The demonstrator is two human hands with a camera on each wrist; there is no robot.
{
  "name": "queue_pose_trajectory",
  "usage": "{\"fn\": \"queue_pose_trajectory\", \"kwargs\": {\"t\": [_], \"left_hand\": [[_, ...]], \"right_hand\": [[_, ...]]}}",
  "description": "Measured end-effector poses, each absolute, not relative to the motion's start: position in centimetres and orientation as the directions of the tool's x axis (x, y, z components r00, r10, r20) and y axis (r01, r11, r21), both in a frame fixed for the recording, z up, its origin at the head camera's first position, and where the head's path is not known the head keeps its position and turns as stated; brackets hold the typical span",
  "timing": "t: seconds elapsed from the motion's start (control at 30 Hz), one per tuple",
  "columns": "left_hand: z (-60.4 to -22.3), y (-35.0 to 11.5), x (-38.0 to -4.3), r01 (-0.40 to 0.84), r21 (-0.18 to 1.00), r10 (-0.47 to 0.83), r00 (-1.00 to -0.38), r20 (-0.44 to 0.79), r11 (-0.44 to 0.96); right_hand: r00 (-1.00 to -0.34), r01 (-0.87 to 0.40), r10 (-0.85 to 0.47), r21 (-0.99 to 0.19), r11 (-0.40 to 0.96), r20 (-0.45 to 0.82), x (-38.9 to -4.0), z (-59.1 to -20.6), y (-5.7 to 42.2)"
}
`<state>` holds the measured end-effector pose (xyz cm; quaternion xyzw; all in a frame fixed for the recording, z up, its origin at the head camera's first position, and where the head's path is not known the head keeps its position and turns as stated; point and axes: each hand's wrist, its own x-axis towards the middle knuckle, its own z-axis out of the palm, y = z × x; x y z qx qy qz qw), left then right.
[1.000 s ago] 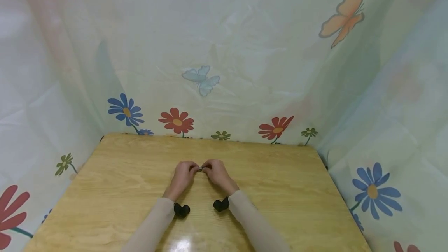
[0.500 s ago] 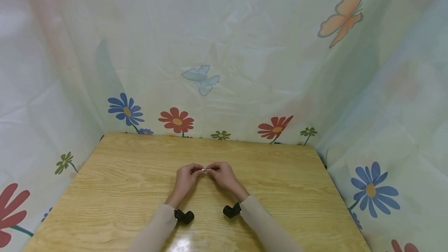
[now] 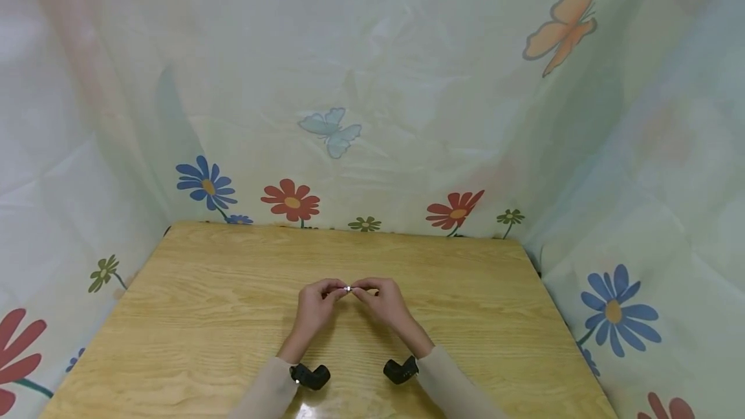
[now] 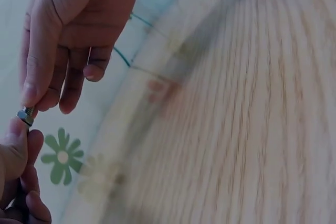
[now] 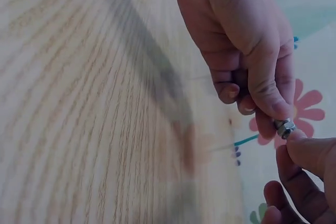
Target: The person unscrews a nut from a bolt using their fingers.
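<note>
In the head view my left hand [image 3: 314,306] and right hand [image 3: 388,302] meet fingertip to fingertip above the wooden table [image 3: 244,264]. Between them sits a small silver bolt with a hex nut [image 4: 24,116]. Each hand pinches it from its own side with thumb and fingers. Seen from the left wrist, threads show between the hex part and my right fingertips [image 4: 30,94], while my left thumb [image 4: 16,132] lies against the hex part. In the right wrist view the metal [image 5: 286,128] shows between both thumbs. Fingers cover most of it, so which hand has the nut cannot be told.
A flowered curtain [image 3: 378,167] hangs behind the table and along both sides. Black wrist cameras, one at my left cuff [image 3: 311,377] and one at my right cuff [image 3: 400,371], stick inward between the forearms.
Both hands have shifted slightly right and closer to me, with the wrists farther apart. The pinch has changed, and more of the silver metal shows between the fingertips.
</note>
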<state>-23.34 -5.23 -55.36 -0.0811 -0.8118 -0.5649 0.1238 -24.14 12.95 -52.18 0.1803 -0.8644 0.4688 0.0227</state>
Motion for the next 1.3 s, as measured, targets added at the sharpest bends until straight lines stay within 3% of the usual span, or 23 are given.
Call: {"fn": "queue_pose_trajectory", "kwargs": {"t": [0.37, 0.73, 1.1, 1.3], "left_hand": [[-53.4, -4.1, -21.3, 0.283, 0.885, 0.100, -0.959, 0.265, 0.369], [-53.0, -3.3, -19.9, 0.295, 0.898, 0.089, -0.955, 0.282, 0.327], [-53.5, -2.8, -19.3, 0.424, 0.836, 0.090, -0.903, 0.421, 0.347], [-53.1, -2.6, -19.2, 0.404, 0.836, 0.076, -0.910, 0.407, 0.372]], "right_hand": [[-0.950, -0.313, -0.165, -0.836, 0.450, 0.266, -21.1, -52.1, 14.4], [-0.963, -0.270, -0.102, -0.900, 0.343, 0.250, -19.6, -51.6, 15.0], [-0.967, -0.255, -0.089, -0.915, 0.314, 0.239, -18.9, -51.7, 15.0], [-0.972, -0.236, -0.089, -0.921, 0.309, 0.218, -18.8, -51.9, 15.2]]}}
